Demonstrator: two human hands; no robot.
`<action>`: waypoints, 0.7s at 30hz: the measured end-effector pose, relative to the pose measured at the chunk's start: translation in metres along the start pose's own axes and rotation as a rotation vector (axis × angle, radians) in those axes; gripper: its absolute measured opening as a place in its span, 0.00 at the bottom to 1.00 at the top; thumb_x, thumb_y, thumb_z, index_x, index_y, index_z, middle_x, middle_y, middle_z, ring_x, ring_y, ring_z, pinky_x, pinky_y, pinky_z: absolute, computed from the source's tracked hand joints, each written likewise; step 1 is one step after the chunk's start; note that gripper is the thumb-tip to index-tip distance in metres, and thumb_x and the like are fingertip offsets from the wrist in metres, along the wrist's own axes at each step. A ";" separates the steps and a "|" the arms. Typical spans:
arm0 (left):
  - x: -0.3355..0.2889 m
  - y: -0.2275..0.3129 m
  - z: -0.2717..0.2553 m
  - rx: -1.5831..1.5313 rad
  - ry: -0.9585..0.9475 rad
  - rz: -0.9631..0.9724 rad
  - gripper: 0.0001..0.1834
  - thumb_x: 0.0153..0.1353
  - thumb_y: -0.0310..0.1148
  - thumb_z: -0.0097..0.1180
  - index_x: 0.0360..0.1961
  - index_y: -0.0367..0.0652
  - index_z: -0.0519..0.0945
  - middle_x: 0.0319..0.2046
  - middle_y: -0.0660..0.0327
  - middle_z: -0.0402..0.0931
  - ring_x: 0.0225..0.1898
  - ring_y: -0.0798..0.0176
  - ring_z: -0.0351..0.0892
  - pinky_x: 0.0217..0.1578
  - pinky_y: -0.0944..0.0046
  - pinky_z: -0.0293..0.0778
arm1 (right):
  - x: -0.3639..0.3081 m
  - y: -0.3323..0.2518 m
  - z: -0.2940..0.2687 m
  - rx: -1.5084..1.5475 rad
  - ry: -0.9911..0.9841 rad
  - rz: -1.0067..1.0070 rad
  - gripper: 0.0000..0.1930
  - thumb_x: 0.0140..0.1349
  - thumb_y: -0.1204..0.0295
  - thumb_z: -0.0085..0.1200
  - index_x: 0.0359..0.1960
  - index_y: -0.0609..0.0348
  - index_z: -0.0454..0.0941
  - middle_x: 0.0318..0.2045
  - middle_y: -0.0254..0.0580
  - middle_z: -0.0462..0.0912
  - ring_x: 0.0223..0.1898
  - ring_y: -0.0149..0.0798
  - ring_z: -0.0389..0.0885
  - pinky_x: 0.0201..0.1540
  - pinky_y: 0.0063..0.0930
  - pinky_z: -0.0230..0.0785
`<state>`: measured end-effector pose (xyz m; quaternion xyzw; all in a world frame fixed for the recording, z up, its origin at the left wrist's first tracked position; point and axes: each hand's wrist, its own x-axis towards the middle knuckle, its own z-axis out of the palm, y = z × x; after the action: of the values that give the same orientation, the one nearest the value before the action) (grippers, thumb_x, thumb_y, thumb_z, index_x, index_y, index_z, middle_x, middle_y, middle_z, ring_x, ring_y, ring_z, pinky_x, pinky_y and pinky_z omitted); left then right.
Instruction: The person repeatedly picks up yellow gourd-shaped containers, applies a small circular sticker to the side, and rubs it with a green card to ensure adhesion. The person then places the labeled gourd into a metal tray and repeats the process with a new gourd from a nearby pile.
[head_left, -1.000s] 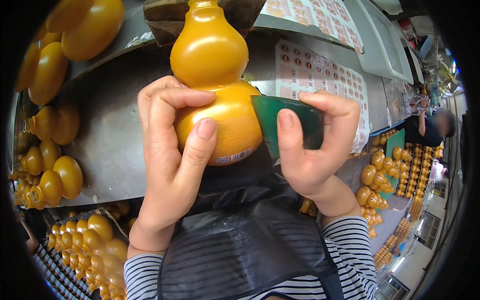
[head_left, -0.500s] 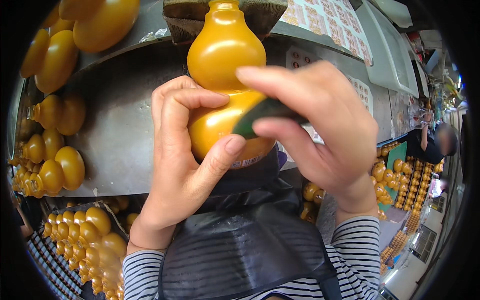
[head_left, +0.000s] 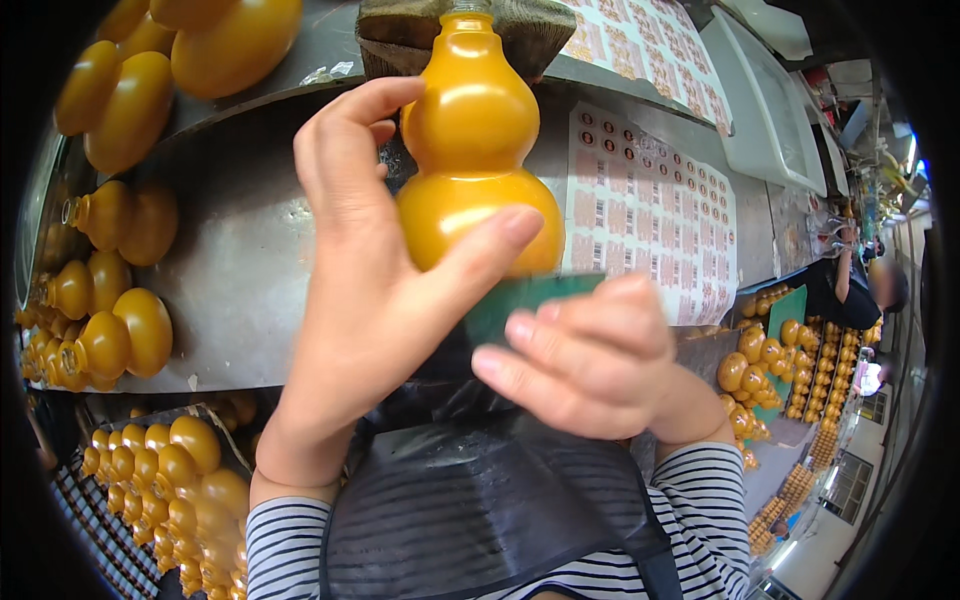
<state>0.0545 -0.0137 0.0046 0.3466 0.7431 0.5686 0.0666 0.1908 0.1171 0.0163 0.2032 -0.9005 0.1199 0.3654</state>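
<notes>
A glossy yellow gourd-shaped bottle (head_left: 470,120) lies in front of me, its threaded neck pointing away and resting at a brown wooden block (head_left: 400,45). My left hand (head_left: 350,220) steadies it from the left: the thumb presses on the lower bulb and the fingers reach along the upper bulb's side. Between the fingers of my right hand (head_left: 590,350) is a flat dark green scraper-like piece (head_left: 530,300), which meets the bottle's base end. Motion blurs this hand a little. The bottle's underside is hidden.
A sheet of printed labels (head_left: 650,220) lies right of the bottle, with another sheet (head_left: 640,40) behind it. A clear plastic tray (head_left: 765,110) stands far right. Several yellow gourd bottles (head_left: 140,330) line the metal table's left; more fill a crate (head_left: 170,470) below. A co-worker (head_left: 845,290) is at right.
My right hand with the green piece has moved from the bottle's middle down to its base. My left hand has loosened and its fingers slid up the side. The label sheet shows more.
</notes>
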 end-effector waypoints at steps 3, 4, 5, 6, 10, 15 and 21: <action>0.000 -0.006 0.001 -0.032 -0.022 0.049 0.31 0.60 0.31 0.55 0.64 0.37 0.61 0.59 0.55 0.62 0.62 0.57 0.59 0.63 0.58 0.59 | -0.011 -0.010 -0.004 0.120 -0.030 0.083 0.13 0.42 0.71 0.61 0.33 0.50 0.85 0.33 0.29 0.82 0.34 0.29 0.75 0.29 0.21 0.62; 0.002 -0.010 -0.003 -0.067 -0.039 0.043 0.31 0.60 0.30 0.54 0.64 0.37 0.61 0.60 0.55 0.61 0.62 0.57 0.59 0.63 0.59 0.59 | -0.005 -0.009 -0.016 0.159 -0.041 0.183 0.13 0.42 0.71 0.62 0.33 0.51 0.85 0.33 0.29 0.81 0.33 0.30 0.75 0.29 0.21 0.62; 0.001 -0.013 -0.006 -0.101 -0.055 0.037 0.31 0.60 0.30 0.54 0.64 0.37 0.61 0.61 0.54 0.61 0.63 0.57 0.59 0.63 0.59 0.59 | 0.000 -0.009 -0.011 0.095 -0.003 0.182 0.12 0.43 0.71 0.62 0.33 0.51 0.85 0.31 0.29 0.80 0.32 0.30 0.75 0.29 0.21 0.62; -0.002 -0.011 -0.003 -0.337 0.007 -0.033 0.28 0.63 0.27 0.49 0.65 0.36 0.61 0.61 0.53 0.63 0.62 0.59 0.61 0.63 0.61 0.59 | 0.005 -0.009 -0.006 0.033 0.035 0.185 0.11 0.43 0.70 0.63 0.32 0.52 0.85 0.30 0.28 0.78 0.31 0.30 0.74 0.29 0.20 0.61; -0.003 -0.017 -0.012 -0.599 -0.061 -0.115 0.22 0.68 0.25 0.43 0.63 0.35 0.65 0.59 0.56 0.67 0.62 0.63 0.64 0.63 0.63 0.58 | 0.017 -0.020 0.033 -0.045 0.099 0.037 0.07 0.45 0.73 0.63 0.29 0.53 0.83 0.26 0.27 0.74 0.28 0.29 0.73 0.27 0.20 0.61; -0.023 -0.035 -0.026 -0.334 -0.196 0.182 0.52 0.53 0.51 0.68 0.68 0.33 0.54 0.67 0.50 0.57 0.69 0.54 0.56 0.69 0.54 0.49 | -0.012 -0.026 0.023 0.332 0.077 0.248 0.14 0.41 0.77 0.66 0.34 0.52 0.85 0.30 0.28 0.82 0.28 0.32 0.78 0.30 0.23 0.69; -0.037 -0.030 -0.007 -0.047 -0.142 0.012 0.49 0.38 0.14 0.63 0.64 0.43 0.55 0.62 0.49 0.60 0.64 0.51 0.64 0.64 0.55 0.61 | -0.067 0.026 -0.038 1.080 0.165 1.201 0.07 0.63 0.76 0.57 0.42 0.56 0.74 0.41 0.35 0.75 0.42 0.25 0.74 0.46 0.20 0.68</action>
<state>0.0659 -0.0447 -0.0306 0.3888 0.7208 0.5603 0.1239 0.2454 0.1727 -0.0062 -0.1760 -0.6438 0.7283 0.1553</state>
